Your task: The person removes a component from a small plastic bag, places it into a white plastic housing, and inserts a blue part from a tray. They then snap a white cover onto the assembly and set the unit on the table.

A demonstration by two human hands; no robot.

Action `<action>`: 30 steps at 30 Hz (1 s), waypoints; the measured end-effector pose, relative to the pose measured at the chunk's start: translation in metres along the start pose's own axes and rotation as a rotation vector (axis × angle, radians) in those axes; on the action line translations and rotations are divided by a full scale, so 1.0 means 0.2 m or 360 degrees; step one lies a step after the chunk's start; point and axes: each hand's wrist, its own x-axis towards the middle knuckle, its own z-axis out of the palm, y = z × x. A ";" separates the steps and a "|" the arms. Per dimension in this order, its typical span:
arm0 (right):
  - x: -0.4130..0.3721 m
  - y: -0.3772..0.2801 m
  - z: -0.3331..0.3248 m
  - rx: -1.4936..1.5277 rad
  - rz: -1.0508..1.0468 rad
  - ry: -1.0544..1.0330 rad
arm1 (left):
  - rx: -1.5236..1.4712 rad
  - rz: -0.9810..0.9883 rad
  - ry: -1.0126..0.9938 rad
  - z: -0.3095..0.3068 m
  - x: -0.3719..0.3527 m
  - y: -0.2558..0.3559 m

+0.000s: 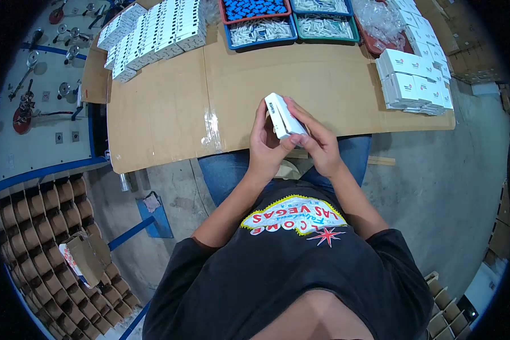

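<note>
A small white box is held between my two hands, just above the near edge of the cardboard-covered table. My left hand wraps round its left side, with the thumb at the lower end. My right hand has its fingers along the box's right side and its thumb near the lower end. A dark gap or slit runs along the box's side. Whether its flap is open I cannot tell.
Rows of white boxes stand at the back left, and stacked white boxes at the right. Blue tray and green tray hold small white parts. A red tray holds blue pieces. A divided cardboard crate sits lower left.
</note>
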 end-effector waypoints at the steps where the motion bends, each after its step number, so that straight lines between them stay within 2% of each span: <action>1: 0.01 0.01 -0.02 0.0001 -0.0075 -0.0020 | 0.0123 0.0096 -0.0085 0.00 0.00 0.00; 3: 0.01 0.03 -0.05 0.0007 -0.0154 -0.0042 | 0.0443 0.0326 -0.0258 0.01 0.03 0.03; 4: 0.00 0.04 -0.06 0.0044 -0.0206 -0.0012 | 0.0444 0.0329 -0.0260 0.01 0.03 0.06; 6: -0.01 0.03 -0.07 0.0079 -0.0258 0.0024 | 0.1277 0.0759 -0.0350 0.02 0.05 0.13; 7: -0.02 0.02 -0.07 0.0200 -0.0190 0.0028 | 0.1393 0.0931 -0.0345 0.03 0.05 0.14; 10: -0.04 -0.04 -0.07 0.0371 -0.0060 0.0018 | 0.1662 0.1076 -0.0419 -0.02 0.06 0.09; 13: -0.05 -0.05 -0.07 0.0442 0.0050 0.0054 | 0.1554 0.1081 -0.0474 -0.04 0.06 0.03; 20: -0.01 -0.07 -0.08 0.0426 -0.0088 0.0112 | 0.1535 0.1206 -0.0574 -0.01 0.08 0.07; 23: 0.00 -0.07 -0.09 0.0324 -0.0123 0.0116 | 0.0888 0.0649 -0.0751 -0.01 0.05 0.07; 24: 0.00 -0.06 -0.10 0.0264 -0.0116 0.0117 | 0.0887 0.0648 -0.0752 0.00 0.04 0.07; 26: 0.00 -0.05 -0.10 0.0208 -0.0136 0.0103 | 0.0129 -0.0133 -0.0288 0.04 0.01 0.07; 27: 0.01 -0.05 -0.10 0.0153 -0.0158 0.0087 | 0.0018 -0.0448 -0.0114 0.06 0.01 0.10; 28: 0.00 -0.06 -0.10 0.0153 -0.0156 0.0084 | 0.0016 -0.0448 -0.0110 0.05 0.02 0.13; 30: 0.01 -0.10 -0.12 -0.0358 -0.0145 -0.0137 | -0.0396 -0.1150 -0.0339 -0.02 0.06 0.20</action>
